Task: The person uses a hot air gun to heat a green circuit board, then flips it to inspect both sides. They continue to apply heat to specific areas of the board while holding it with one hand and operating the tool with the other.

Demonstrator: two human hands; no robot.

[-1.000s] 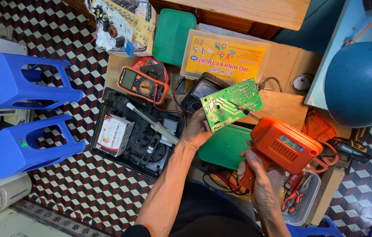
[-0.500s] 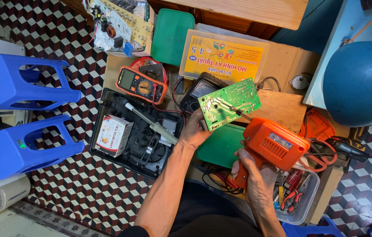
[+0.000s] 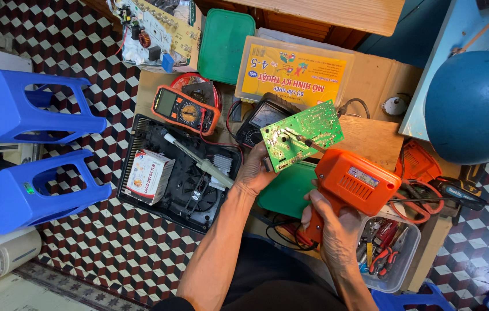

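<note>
- Here, the left hand [image 3: 254, 173] grips the lower left edge of a green circuit board [image 3: 302, 135], fingers curled under it and thumb on the near side; the board is held tilted above the tabletop [image 3: 371, 138], its solder side facing up.
- The right hand [image 3: 333, 222] is wrapped tight around the handle of an orange soldering gun [image 3: 354, 183]; the gun's thin tip points up and left and rests on the board near its middle.
- Just left of the left hand, a grey soldering iron [image 3: 198, 161] lies slantwise across a black open appliance base [image 3: 181, 178]; a small white and red box [image 3: 149, 175] sits on that base's left part.
- An orange multimeter [image 3: 185, 109] lies above the base, with a dark meter [image 3: 259, 121] just behind the board.
- A yellow-lidded clear case [image 3: 293, 72] and a green lid [image 3: 224, 37] lie at the far side.
- A clear tub of pliers and small tools [image 3: 391, 253] stands just right of the right hand; orange cable [image 3: 417, 201] coils behind the gun.
- Two blue plastic stools [image 3: 25, 150] lie tipped on the tiled floor [image 3: 94, 247] at left; a blue helmet [image 3: 475, 106] sits at far right.
</note>
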